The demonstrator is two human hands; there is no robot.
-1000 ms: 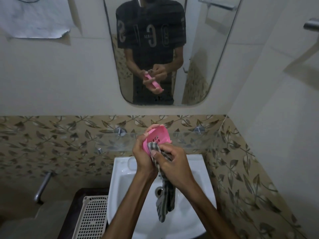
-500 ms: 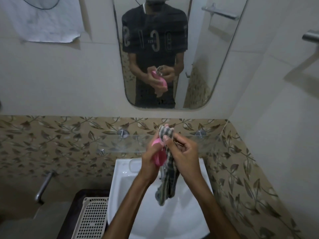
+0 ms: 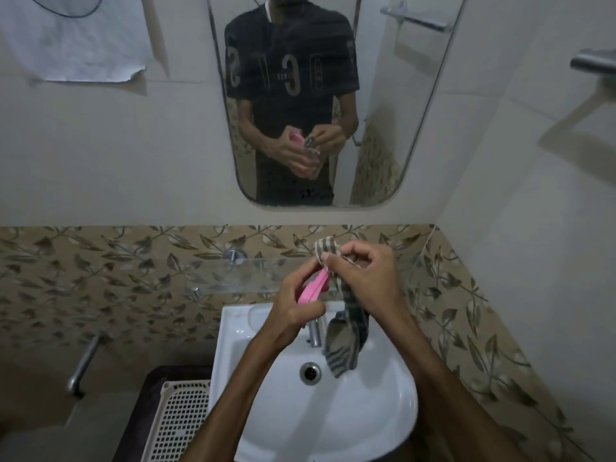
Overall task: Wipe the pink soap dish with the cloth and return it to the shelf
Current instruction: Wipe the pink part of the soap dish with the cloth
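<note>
Nearest you sits one white perforated basket (image 3: 176, 421), low on the left, beside one white sink (image 3: 383, 428) with one drain (image 3: 310, 372) and one tap (image 3: 314, 333). Above the basin you have two hands up, forearms rising from the bottom edge and converging.

Your left hand (image 3: 293, 305) grips the one pink soap dish (image 3: 313, 288) — fingers curled around it, the dish turned edge-on and tilted, its upper end leaning toward the right hand. Your right hand (image 3: 363, 278) pinches the top of the one striped cloth (image 3: 346, 341) between thumb and bent fingers, knuckles raised; a small fold of fabric pokes up above the fingers, and the rest hangs down over the basin, its lower end just beside the tap. Cloth and dish touch where the two hands meet.

Behind the hands runs one glass shelf (image 3: 233, 271), held to the leaf-patterned tile band — the dish is in front of it, not resting on it. Higher up hangs one mirror (image 3: 383, 128), with one sheet of paper (image 3: 76, 38) on the wall to its left.
</note>
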